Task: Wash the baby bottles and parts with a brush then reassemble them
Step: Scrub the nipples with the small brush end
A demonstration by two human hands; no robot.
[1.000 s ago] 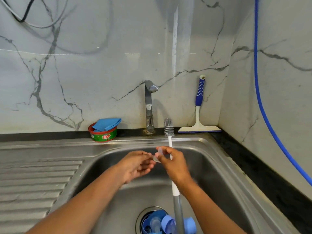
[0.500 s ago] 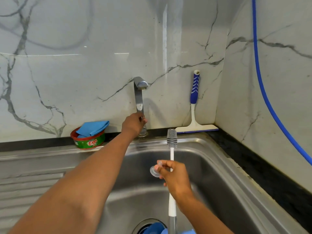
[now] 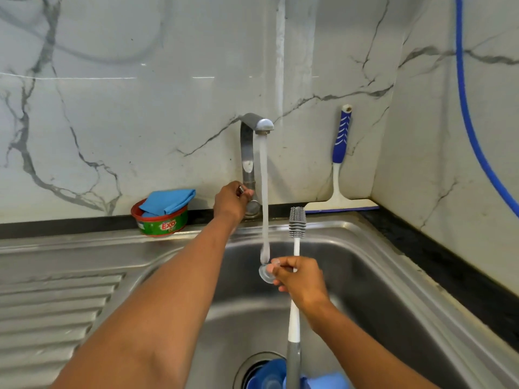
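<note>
My left hand (image 3: 230, 203) grips the handle at the base of the steel tap (image 3: 248, 153), and water runs from the spout in a white stream. My right hand (image 3: 299, 279) holds a clear silicone nipple (image 3: 265, 273) in its fingertips under that stream, together with the white shaft of the bottle brush (image 3: 296, 223), whose grey bristle head points up. Blue bottle parts (image 3: 269, 374) lie over the drain at the bottom of the sink (image 3: 379, 290), partly cut off by the frame edge.
A red and green tub of dish soap (image 3: 160, 224) with a blue cloth (image 3: 167, 202) on top stands on the ledge left of the tap. A blue-handled squeegee (image 3: 339, 169) leans in the back corner. A blue hose (image 3: 469, 116) hangs down the right wall. The ribbed drainboard (image 3: 50, 310) lies left.
My left hand left the nipple and reached up to the tap handle. Water now flows onto the nipple, which my right hand holds alone with the brush.
</note>
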